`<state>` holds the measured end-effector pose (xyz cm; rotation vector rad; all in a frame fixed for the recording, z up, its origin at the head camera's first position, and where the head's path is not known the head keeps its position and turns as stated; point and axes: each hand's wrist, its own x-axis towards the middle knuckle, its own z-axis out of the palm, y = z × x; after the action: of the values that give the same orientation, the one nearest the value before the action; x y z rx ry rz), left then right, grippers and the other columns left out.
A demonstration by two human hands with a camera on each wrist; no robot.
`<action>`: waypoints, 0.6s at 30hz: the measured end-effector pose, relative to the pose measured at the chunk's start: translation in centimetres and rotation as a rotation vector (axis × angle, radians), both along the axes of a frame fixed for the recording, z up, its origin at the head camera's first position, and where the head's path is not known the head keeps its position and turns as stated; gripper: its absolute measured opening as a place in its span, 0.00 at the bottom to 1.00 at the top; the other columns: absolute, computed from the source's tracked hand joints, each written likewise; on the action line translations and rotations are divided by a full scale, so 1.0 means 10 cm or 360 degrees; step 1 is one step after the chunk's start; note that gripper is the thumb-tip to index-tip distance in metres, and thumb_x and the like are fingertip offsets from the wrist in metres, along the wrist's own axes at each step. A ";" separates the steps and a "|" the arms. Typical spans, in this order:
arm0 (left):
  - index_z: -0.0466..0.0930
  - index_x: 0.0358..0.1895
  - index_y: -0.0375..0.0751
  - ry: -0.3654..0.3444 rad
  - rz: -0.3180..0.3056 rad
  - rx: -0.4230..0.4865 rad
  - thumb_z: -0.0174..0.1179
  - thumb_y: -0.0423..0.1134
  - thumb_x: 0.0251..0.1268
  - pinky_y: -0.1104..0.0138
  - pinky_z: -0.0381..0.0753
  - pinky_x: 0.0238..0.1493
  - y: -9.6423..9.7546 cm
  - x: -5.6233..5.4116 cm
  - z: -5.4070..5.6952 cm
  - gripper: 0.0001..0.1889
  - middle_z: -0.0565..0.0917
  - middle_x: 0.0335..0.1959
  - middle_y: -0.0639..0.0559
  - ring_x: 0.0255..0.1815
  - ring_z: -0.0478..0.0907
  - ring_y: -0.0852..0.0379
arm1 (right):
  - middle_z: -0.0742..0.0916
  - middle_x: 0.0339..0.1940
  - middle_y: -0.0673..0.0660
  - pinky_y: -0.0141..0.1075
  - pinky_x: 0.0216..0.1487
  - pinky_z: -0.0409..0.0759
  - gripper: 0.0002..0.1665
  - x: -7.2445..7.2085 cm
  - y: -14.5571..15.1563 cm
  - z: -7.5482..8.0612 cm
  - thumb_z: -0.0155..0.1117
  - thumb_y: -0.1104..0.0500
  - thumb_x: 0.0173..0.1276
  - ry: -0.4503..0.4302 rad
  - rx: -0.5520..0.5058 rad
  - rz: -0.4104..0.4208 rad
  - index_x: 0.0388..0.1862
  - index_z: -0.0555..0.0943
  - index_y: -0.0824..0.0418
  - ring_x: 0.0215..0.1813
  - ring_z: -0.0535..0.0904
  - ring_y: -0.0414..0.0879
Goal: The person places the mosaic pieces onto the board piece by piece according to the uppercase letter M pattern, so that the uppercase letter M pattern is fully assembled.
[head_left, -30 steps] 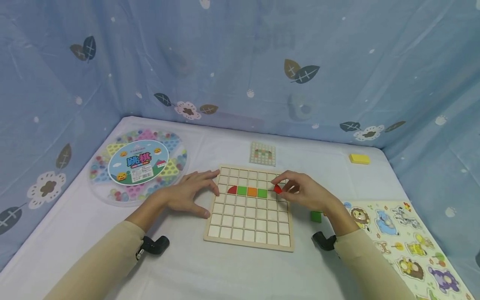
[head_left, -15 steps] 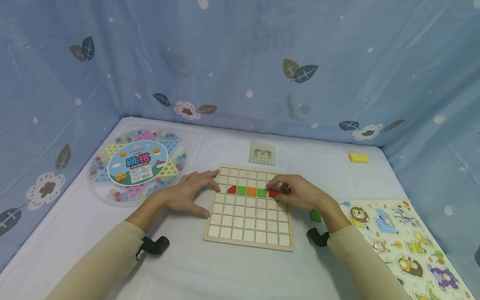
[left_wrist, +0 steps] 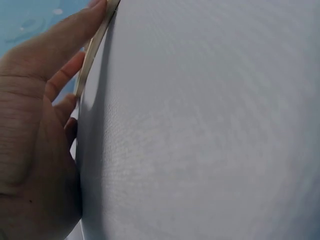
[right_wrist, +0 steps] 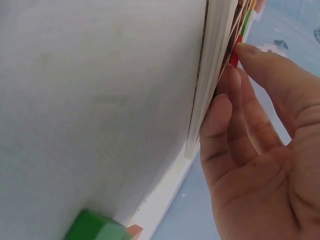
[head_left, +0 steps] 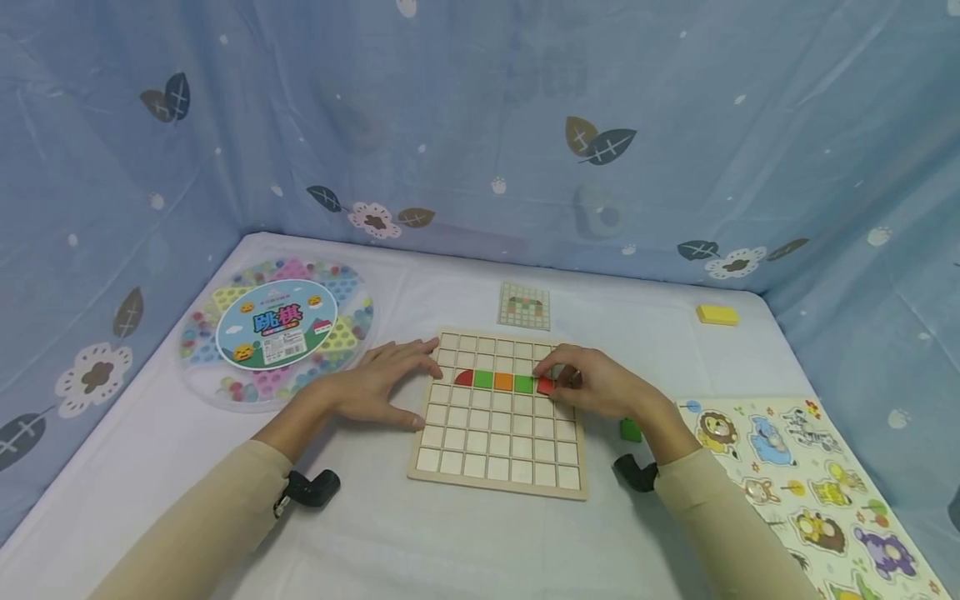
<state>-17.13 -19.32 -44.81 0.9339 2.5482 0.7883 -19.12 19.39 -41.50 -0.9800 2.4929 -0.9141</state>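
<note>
The right grip [head_left: 603, 385] pinches a red tile [head_left: 545, 386] at its tips, at the right half of the grid board [head_left: 498, 423]; the left grip [head_left: 371, 387], spread, touches the board's left edge.

From here I see the red piece [head_left: 545, 387] part-covered by the right fingers [head_left: 557, 359]. The animal board [head_left: 804, 465] runs off my head view's bottom edge, and the pattern card [head_left: 524, 306] seems too small to read surely.

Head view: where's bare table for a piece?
Bare: the table nearer than the grid board, between the sleeves; also between small card and yellow block. Crowded: right of the board, with right hand, green block and animal puzzle.
</note>
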 end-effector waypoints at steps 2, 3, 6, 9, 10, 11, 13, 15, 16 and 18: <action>0.69 0.67 0.61 0.0009 -0.0004 0.0005 0.71 0.65 0.56 0.37 0.37 0.79 0.00 0.00 0.00 0.37 0.47 0.86 0.52 0.85 0.43 0.40 | 0.85 0.54 0.53 0.36 0.42 0.81 0.19 0.00 0.00 0.00 0.69 0.67 0.69 0.0023 0.0010 0.0005 0.58 0.82 0.58 0.42 0.81 0.43; 0.68 0.69 0.61 0.0006 -0.0001 0.0005 0.71 0.65 0.55 0.37 0.37 0.79 0.00 0.00 0.00 0.38 0.46 0.86 0.53 0.85 0.43 0.41 | 0.85 0.54 0.53 0.36 0.43 0.81 0.19 0.00 -0.01 0.00 0.69 0.67 0.69 0.0029 0.0015 0.0007 0.58 0.82 0.58 0.42 0.81 0.43; 0.67 0.71 0.59 0.0001 -0.0001 0.0016 0.71 0.64 0.55 0.37 0.36 0.79 0.00 0.00 0.01 0.41 0.47 0.86 0.52 0.85 0.43 0.40 | 0.86 0.53 0.51 0.36 0.43 0.82 0.18 -0.01 -0.02 0.00 0.70 0.66 0.69 0.0034 0.0029 0.0006 0.57 0.82 0.58 0.43 0.81 0.43; 0.66 0.73 0.59 -0.0006 0.0003 0.0010 0.71 0.65 0.56 0.36 0.36 0.79 0.00 0.01 0.00 0.42 0.46 0.86 0.53 0.85 0.42 0.40 | 0.86 0.53 0.51 0.36 0.44 0.82 0.19 -0.01 -0.03 0.01 0.72 0.65 0.68 0.0025 0.0023 0.0008 0.57 0.83 0.58 0.43 0.81 0.43; 0.66 0.74 0.59 -0.0007 0.0003 0.0004 0.71 0.65 0.56 0.37 0.36 0.79 0.00 0.01 0.00 0.42 0.46 0.86 0.53 0.85 0.42 0.40 | 0.86 0.52 0.51 0.36 0.44 0.82 0.19 -0.01 -0.03 0.01 0.73 0.64 0.68 0.0022 0.0022 0.0009 0.57 0.83 0.58 0.43 0.81 0.44; 0.66 0.74 0.59 -0.0003 0.0004 0.0002 0.71 0.65 0.56 0.37 0.36 0.79 0.00 0.01 0.00 0.43 0.46 0.86 0.53 0.85 0.42 0.40 | 0.86 0.52 0.51 0.36 0.44 0.82 0.19 0.00 -0.03 0.01 0.73 0.64 0.67 0.0020 0.0020 0.0011 0.57 0.83 0.58 0.43 0.81 0.44; 0.64 0.75 0.59 0.0003 0.0009 -0.0009 0.71 0.65 0.56 0.38 0.36 0.80 0.00 0.02 0.00 0.44 0.46 0.86 0.53 0.85 0.42 0.41 | 0.86 0.52 0.51 0.36 0.43 0.82 0.19 0.00 -0.03 0.00 0.73 0.64 0.68 0.0021 0.0021 0.0014 0.57 0.83 0.58 0.42 0.81 0.44; 0.62 0.77 0.59 0.0014 0.0011 -0.0017 0.71 0.65 0.55 0.38 0.37 0.80 0.00 0.02 0.00 0.46 0.46 0.86 0.54 0.85 0.43 0.41 | 0.86 0.53 0.51 0.36 0.43 0.82 0.19 0.00 -0.03 0.00 0.72 0.64 0.68 0.0025 0.0029 0.0010 0.57 0.83 0.57 0.42 0.81 0.44; 0.62 0.77 0.59 0.0018 0.0011 -0.0019 0.71 0.65 0.55 0.38 0.37 0.80 0.00 0.02 0.01 0.47 0.46 0.86 0.53 0.85 0.43 0.41 | 0.86 0.53 0.51 0.36 0.43 0.82 0.19 0.00 -0.02 0.00 0.72 0.64 0.68 0.0027 0.0032 0.0005 0.57 0.83 0.57 0.42 0.81 0.43; 0.60 0.79 0.59 0.0025 0.0011 -0.0024 0.71 0.65 0.55 0.38 0.37 0.80 0.00 0.02 0.02 0.48 0.46 0.86 0.53 0.85 0.43 0.41 | 0.86 0.52 0.51 0.36 0.44 0.82 0.19 0.00 -0.02 0.00 0.72 0.64 0.68 0.0033 0.0042 -0.0006 0.57 0.83 0.57 0.41 0.81 0.43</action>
<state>-16.93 -19.30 -44.64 0.9309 2.5683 0.7659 -19.09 19.15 -41.51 -0.9815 2.5185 -0.8741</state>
